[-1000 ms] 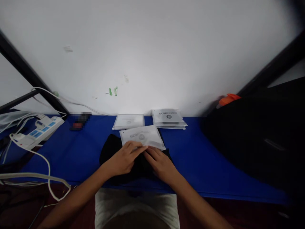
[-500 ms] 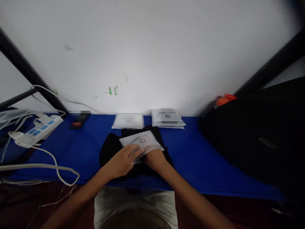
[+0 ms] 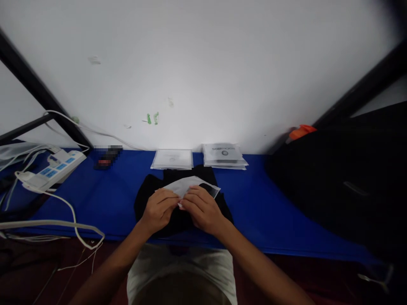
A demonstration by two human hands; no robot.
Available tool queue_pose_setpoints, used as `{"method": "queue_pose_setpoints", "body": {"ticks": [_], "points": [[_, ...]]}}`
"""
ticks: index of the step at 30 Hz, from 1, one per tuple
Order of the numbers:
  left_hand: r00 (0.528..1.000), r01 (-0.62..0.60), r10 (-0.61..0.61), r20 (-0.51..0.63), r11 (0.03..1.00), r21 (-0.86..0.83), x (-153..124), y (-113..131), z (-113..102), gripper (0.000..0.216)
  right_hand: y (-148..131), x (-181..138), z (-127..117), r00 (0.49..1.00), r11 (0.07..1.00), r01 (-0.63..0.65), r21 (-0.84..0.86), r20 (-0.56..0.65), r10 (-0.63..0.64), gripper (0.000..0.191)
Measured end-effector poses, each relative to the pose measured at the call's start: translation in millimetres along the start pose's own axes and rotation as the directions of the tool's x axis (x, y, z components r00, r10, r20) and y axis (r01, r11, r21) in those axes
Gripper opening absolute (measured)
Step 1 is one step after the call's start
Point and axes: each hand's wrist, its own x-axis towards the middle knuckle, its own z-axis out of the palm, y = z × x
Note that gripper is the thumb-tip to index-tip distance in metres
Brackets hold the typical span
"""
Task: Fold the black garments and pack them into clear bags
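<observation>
A frosted plastic zip bag [image 3: 182, 185] is held between both hands above black folded cloth [image 3: 144, 197]. My left hand [image 3: 160, 209] pinches the bag's near edge on its left side. Close beside it, my right hand [image 3: 203, 207] has its fingers closed on the same edge, with fingertips nearly meeting those of the left. Something dark shows through the bag's right end; its kind cannot be made out. The black cloth lies on the blue table [image 3: 251, 212] under both hands and is partly hidden by them.
Against the wall lie a flat frosted bag [image 3: 171, 159] and a stack of printed bags [image 3: 224, 156]. A power strip [image 3: 57, 169] with white cables and a blurred dark object [image 3: 108, 157] are on the left. A large black item [image 3: 337, 182] fills the right side.
My right hand has come out from inside or beneath the bag and now grips its near edge next to my left hand. The bag's printed face has tipped out of sight.
</observation>
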Motion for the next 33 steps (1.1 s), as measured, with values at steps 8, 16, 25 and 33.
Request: {"method": "queue_pose_setpoints", "body": {"ticks": [8,16,25,33], "points": [[0.966,0.126,-0.121,-0.229,0.992,0.005,1,4,-14,0.012,34,-14,-15,0.998,0.996,-0.019,-0.089,0.062,0.024,0.025],[0.938,0.170,-0.218,-0.270,0.967,-0.191,-5,0,-25,0.010,55,-34,-46,0.929,0.952,-0.291,-0.096,0.207,0.305,0.019],[0.979,0.127,-0.123,-0.164,0.992,0.012,4,12,-15,0.023,63,2,-45,0.749,0.952,-0.292,-0.096,0.595,0.290,0.057],[0.834,0.290,-0.376,0.404,0.921,0.258,-66,2,-40,0.033,196,-27,-48,0.806,0.755,-0.230,-0.614,0.314,0.502,0.055]]}}
